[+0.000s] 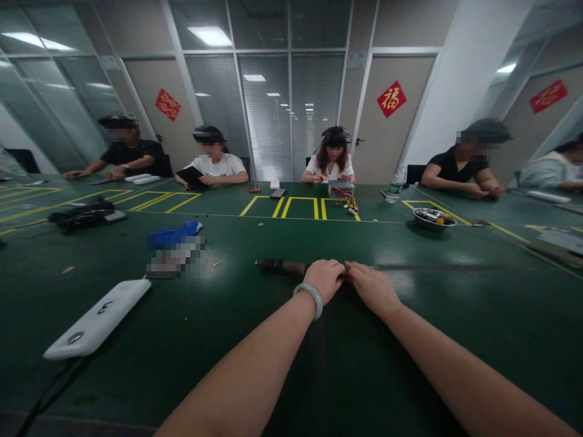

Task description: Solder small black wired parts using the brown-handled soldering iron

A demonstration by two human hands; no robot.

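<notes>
A slim brown, roughly cylindrical tool (291,267) lies crosswise on the green table, its black, narrow-tipped end to the left. My left hand (324,280), with a pale bangle (314,297) at the wrist, is closed over the tool's right part and covers it. Close beside it, my right hand (371,288) has its fingers bent inward near the left fingertips. What the right fingers grip is hidden behind them.
A white power bank (100,318) with a black cord lies front left, near a blue strap-like item (173,233) and a blurred item. Farther off are a black bundle (86,212), a metal bowl (434,218) and a plastic bottle (396,183). Several people sit across the table.
</notes>
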